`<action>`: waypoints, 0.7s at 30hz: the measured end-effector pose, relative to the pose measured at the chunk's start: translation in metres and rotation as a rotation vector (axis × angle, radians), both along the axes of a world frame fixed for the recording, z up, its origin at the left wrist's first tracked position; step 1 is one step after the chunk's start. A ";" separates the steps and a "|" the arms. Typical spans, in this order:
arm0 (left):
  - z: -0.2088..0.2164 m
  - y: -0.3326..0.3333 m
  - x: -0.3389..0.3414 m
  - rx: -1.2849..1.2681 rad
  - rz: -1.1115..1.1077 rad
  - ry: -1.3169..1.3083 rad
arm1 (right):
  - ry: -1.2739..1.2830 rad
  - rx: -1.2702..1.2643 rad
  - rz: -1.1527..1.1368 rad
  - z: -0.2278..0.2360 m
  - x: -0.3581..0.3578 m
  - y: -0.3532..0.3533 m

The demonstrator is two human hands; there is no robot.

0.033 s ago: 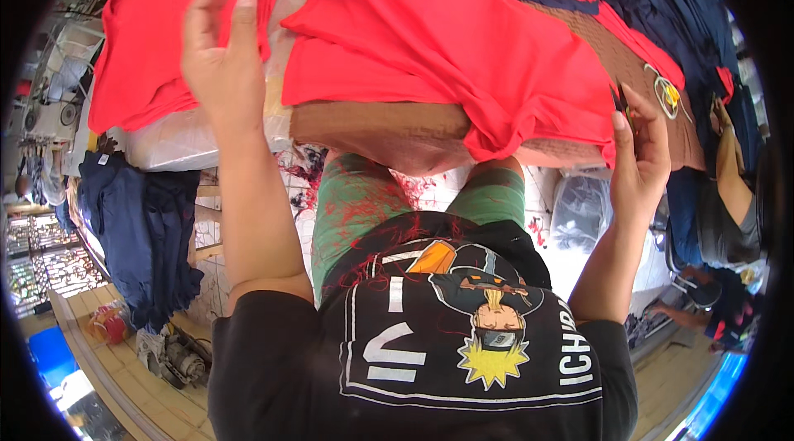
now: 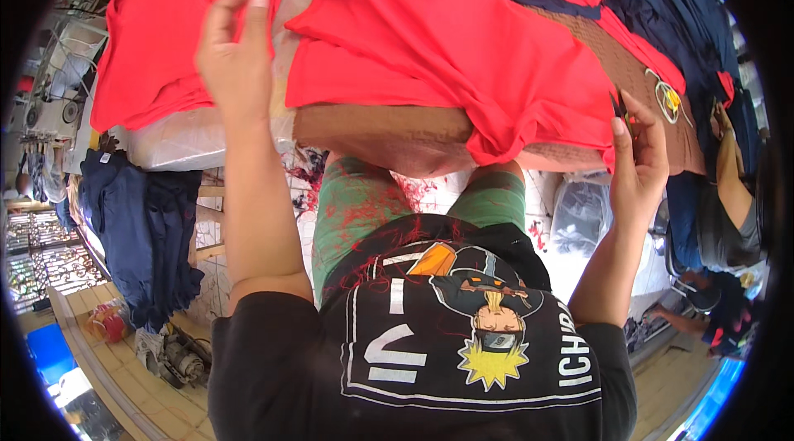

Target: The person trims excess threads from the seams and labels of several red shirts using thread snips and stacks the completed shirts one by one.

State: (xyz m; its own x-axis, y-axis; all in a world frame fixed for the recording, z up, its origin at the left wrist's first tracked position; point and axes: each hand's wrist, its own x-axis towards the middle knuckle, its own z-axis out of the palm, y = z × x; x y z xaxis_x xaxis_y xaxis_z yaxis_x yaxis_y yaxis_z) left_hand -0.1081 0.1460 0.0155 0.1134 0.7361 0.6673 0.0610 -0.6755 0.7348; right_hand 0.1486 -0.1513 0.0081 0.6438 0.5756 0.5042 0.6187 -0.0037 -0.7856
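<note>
A red garment is spread over a brown cloth-covered surface above my knees. My left hand is raised at the left, fingers parted and nothing in them, in front of a pile of red garments. At the right edge of the spread garment, my right hand is closed on small thread snips. Only their dark pointed tips show clearly; the fingers hide the rest.
Dark navy garments lie at the far right, and others hang at the left. A white cord with a yellow piece rests on the brown cloth. Another person's arm is at the right. Red thread scraps cling to my green shorts.
My left hand has shifted slightly to the right, its fingers a little more bent. My right hand and the red garment are almost unchanged.
</note>
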 end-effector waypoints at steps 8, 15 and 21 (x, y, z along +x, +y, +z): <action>-0.108 0.052 0.075 0.117 0.363 0.848 | 0.011 -0.065 0.019 0.001 -0.014 0.026; -0.036 0.064 -0.011 -0.325 -0.504 0.776 | -0.032 -0.069 0.024 0.003 -0.012 0.039; 0.041 0.026 -0.084 -0.103 -0.240 1.243 | 0.062 -0.047 0.054 -0.006 -0.005 0.054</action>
State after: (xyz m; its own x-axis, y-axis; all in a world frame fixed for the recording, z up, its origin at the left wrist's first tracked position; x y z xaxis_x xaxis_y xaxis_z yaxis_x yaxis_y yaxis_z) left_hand -0.1925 0.1725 0.0570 0.7566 0.6525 -0.0432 0.6291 -0.7083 0.3201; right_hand 0.1436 -0.0974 0.0025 0.6405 0.6323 0.4359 0.5691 -0.0096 -0.8222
